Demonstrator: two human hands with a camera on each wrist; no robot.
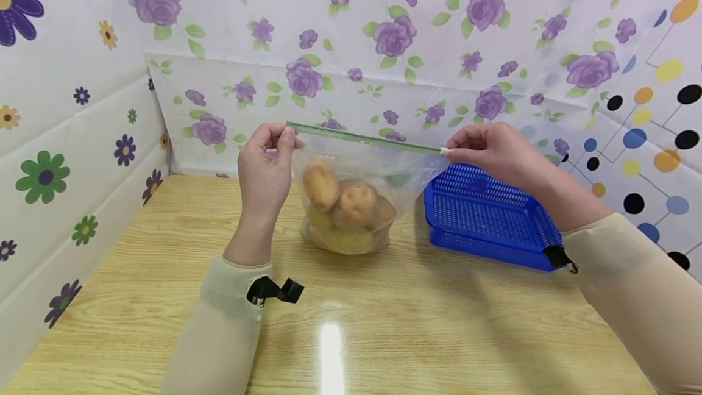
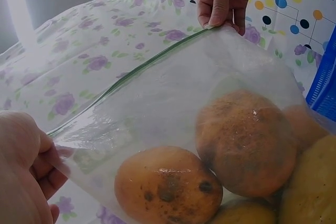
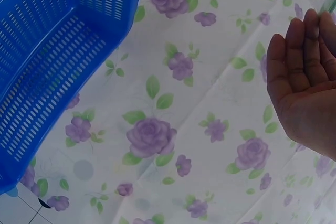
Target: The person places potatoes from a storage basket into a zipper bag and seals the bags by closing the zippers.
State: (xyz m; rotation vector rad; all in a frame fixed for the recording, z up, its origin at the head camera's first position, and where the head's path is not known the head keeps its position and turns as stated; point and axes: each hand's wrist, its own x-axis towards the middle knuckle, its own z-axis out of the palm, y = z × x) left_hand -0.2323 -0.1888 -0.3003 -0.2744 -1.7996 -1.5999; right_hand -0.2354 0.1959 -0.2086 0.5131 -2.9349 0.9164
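Observation:
A clear zip-top bag [image 1: 406,178] stands on the table with several potatoes [image 1: 358,201] in its lower part. Its green zip strip [image 1: 362,138] is stretched straight and slants down to the right in the head view. My left hand [image 1: 265,172] pinches the left top corner between thumb and fingers. At the other end of the strip, my right hand [image 1: 496,150] pinches the right corner, where a small white piece shows at the thumb tip. Brown and yellowish potatoes [image 2: 245,142] show through the plastic in the left wrist view.
A blue perforated plastic basket [image 1: 482,215] sits right of the bag, partly behind my right forearm. The wood-grain table [image 1: 384,322] is backed by flower-printed sheets [image 1: 340,35], with a dotted sheet [image 1: 647,157] on the right. Black straps [image 1: 274,290] sit on both sleeves.

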